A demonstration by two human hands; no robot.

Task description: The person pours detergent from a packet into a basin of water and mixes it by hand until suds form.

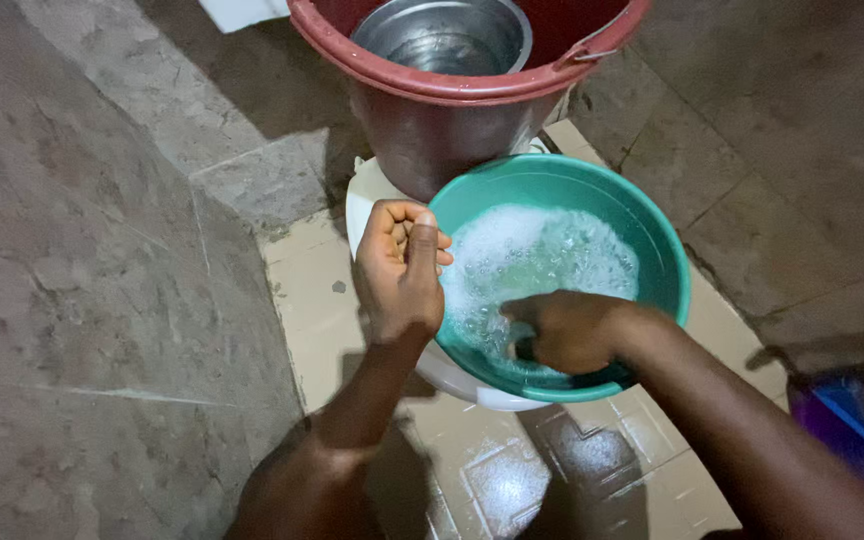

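We are gripping the green basin (652, 235) rim with left hand (399, 270) fingers clamped, right hand (567, 330) submerged in suds, fingers unreadable; likely slippery, heavy.

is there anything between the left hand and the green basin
Nothing visible. The left hand is curled into a fist right at the rim of the green basin, thumb against its near-left edge. The right hand is already down in the soapy water.
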